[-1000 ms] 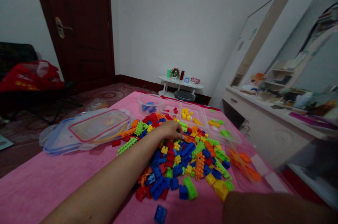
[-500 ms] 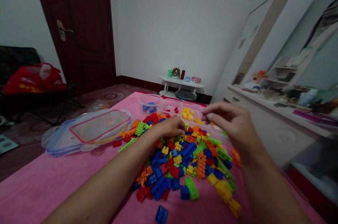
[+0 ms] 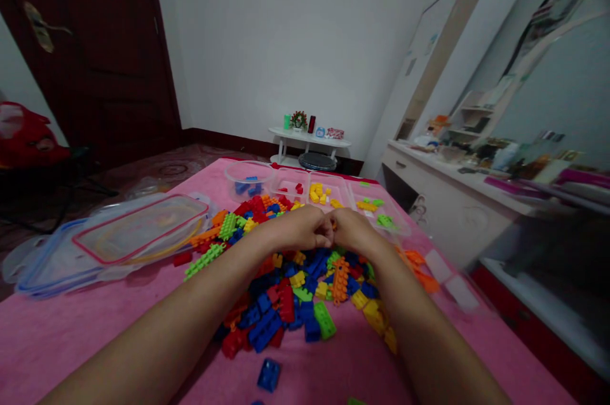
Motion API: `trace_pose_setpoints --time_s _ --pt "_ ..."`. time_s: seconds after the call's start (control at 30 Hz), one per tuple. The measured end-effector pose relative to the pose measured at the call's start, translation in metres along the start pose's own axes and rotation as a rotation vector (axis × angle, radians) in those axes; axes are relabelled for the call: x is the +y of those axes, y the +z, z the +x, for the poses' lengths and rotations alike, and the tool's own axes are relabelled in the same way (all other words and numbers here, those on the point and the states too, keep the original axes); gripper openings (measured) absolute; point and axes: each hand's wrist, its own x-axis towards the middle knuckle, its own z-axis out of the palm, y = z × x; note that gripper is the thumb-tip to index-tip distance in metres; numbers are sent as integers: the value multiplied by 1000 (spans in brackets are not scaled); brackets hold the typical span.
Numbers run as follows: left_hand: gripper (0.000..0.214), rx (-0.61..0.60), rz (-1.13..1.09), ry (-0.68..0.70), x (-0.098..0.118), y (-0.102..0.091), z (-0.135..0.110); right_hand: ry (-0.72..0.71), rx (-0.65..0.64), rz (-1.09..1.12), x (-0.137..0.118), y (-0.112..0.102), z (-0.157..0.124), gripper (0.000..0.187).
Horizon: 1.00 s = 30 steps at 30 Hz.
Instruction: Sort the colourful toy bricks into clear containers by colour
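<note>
My left hand (image 3: 309, 227) and my right hand (image 3: 351, 228) meet over a heap of mixed toy building blocks (image 3: 281, 290). Both have curled fingers, touching or nearly so at the tips. Whatever sits between those fingers is hidden. Red, blue, yellow, green and orange pieces spread beneath my wrists. Just beyond my hands stand clear containers: a round tub (image 3: 238, 194) with blue blocks, one box (image 3: 290, 177) with a few red ones, another (image 3: 339, 184) with yellow ones, and a box (image 3: 399, 222) with green and yellow pieces.
Clear lids with blue and red rims (image 3: 138, 230) lie stacked on the pink cloth (image 3: 86, 341) at left. Orange pieces (image 3: 419, 265) are at the right. One loose blue block (image 3: 269, 374) rests near me. A white dresser (image 3: 443, 201) stands beyond the table's right side.
My right hand has come left and down from beside the yellow-block box to meet my left hand over the heap. The view has swung to the right.
</note>
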Motion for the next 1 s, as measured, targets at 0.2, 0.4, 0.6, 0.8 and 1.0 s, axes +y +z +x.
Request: trace_pose_setpoints --time_s 0.2,0.4,0.6,0.8,1.0 --pt "34 -139 144 206 28 31 3 66 105 -22 31 -28 -8 25" --pt "43 -111 368 147 38 40 -1 275 -65 -250 34 -26 -12 27" --pt "26 -70 412 134 40 51 0 230 -97 -241 22 -6 -4 33" --pt "28 -37 470 147 42 57 0 250 -30 -222 24 -19 -9 32" --pt "36 46 114 21 37 35 3 162 72 169 47 -37 -17 21"
